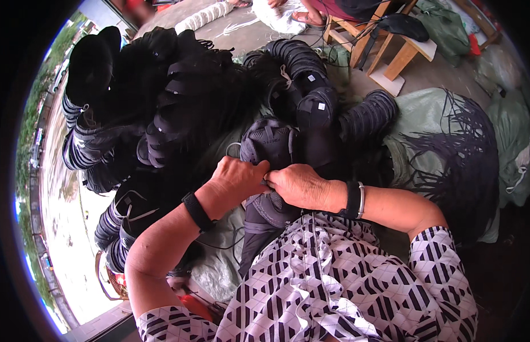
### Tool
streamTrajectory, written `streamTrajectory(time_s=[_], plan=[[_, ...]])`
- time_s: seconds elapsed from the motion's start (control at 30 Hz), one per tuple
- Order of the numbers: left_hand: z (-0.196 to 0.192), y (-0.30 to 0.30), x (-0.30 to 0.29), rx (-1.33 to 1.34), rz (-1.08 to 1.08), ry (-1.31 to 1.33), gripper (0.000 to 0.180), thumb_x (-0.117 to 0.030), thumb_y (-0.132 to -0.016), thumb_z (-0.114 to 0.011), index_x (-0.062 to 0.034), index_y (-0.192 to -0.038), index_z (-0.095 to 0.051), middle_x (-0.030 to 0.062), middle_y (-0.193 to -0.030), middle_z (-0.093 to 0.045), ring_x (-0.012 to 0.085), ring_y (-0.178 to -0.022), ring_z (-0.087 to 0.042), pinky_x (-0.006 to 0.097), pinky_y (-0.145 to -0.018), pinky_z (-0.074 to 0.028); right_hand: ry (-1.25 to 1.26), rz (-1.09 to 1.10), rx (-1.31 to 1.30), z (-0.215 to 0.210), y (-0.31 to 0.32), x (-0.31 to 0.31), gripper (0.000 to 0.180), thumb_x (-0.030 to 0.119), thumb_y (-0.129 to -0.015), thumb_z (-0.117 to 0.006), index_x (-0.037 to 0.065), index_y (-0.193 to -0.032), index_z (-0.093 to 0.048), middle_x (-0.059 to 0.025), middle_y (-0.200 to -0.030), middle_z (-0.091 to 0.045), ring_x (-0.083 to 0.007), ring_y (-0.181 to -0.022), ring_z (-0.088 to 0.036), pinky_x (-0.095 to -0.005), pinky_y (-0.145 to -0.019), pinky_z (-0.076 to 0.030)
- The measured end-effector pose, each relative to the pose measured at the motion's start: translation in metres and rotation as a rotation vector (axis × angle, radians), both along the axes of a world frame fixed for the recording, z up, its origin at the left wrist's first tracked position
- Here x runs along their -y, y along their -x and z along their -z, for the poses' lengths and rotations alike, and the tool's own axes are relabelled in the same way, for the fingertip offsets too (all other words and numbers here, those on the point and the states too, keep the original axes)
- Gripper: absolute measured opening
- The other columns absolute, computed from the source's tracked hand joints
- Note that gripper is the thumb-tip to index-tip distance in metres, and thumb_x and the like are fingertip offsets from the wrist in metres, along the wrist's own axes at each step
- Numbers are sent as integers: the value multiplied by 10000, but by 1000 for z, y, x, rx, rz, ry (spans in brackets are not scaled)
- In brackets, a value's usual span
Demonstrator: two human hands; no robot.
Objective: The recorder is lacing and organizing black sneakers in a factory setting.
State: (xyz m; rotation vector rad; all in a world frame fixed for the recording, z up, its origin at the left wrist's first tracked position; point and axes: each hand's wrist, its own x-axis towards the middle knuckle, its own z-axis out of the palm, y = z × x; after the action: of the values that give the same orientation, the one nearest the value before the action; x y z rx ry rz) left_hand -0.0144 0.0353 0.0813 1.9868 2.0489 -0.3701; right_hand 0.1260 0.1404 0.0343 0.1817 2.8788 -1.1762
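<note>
At the far left a tall pile of black shoe uppers [162, 97] is stacked in bundles, some with pale stripes along their edges, and more bundles [114, 228] lie lower down near the person's left elbow. The left hand [237, 178] comes in from the lower left, wearing a black band at the wrist; its fingers are curled closed, pinching the edge of a dark grey shoe upper [269, 142] that rests on the lap, just in front of the patterned black-and-white dress [345, 279]. The right hand [296, 185] meets it fingertip to fingertip, also closed in a pinch on the same upper, with a black wristband and a silver bangle [361, 199] on that wrist. Behind the hands stand rolled rows of black uppers [310, 85], some with small white tags. Further right, loose black laces [459, 154] spill over a green sack [425, 114]. At the upper right a wooden stool [390, 45] stands on the concrete floor.
</note>
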Motion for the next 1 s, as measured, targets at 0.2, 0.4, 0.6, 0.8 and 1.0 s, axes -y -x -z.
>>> streamTrajectory(time_s=[0.2,0.4,0.6,0.8,1.0], plan=[[-1,-4,8,270,-61,-153,269,-294,-734,-688,-107,-891,-576,66,-682,-644,266,-679,-653,383,-656,-497,228,46,-47,6,-4,-16,200,233,-886,-533,79,-902,-660,-171,-797,-651,-375,-825,-622,-452,-718,-490],[21,-2,20,421,63,-519,256,-218,-653,-772,-113,-730,-552,25,-591,-576,223,-570,-600,334,-621,-468,228,-189,451,-41,25,-32,162,179,-874,-520,71,-889,-640,-79,-566,-606,-185,-386,-571,-312,-423,-484],[27,0,23,439,114,-634,261,-198,-645,-782,-105,-752,-563,25,-606,-571,219,-578,-582,335,-636,-459,283,-323,493,-30,41,-38,138,143,-844,-539,35,-888,-613,-66,-526,-576,-161,-375,-545,-295,-385,-441],[37,3,27,449,124,-673,260,-179,-642,-787,-107,-767,-569,28,-626,-575,226,-587,-580,344,-663,-461,-14,-411,397,-13,46,-35,141,180,-821,-587,45,-835,-625,-138,-640,-627,-279,-611,-646,-385,-558,-501],[51,1,32,394,98,-820,290,-225,-619,-809,-108,-739,-573,28,-621,-572,231,-593,-579,353,-662,-476,-318,-610,36,-27,45,-34,103,150,-763,-605,62,-811,-629,-137,-740,-649,-326,-715,-651,-430,-618,-497]])
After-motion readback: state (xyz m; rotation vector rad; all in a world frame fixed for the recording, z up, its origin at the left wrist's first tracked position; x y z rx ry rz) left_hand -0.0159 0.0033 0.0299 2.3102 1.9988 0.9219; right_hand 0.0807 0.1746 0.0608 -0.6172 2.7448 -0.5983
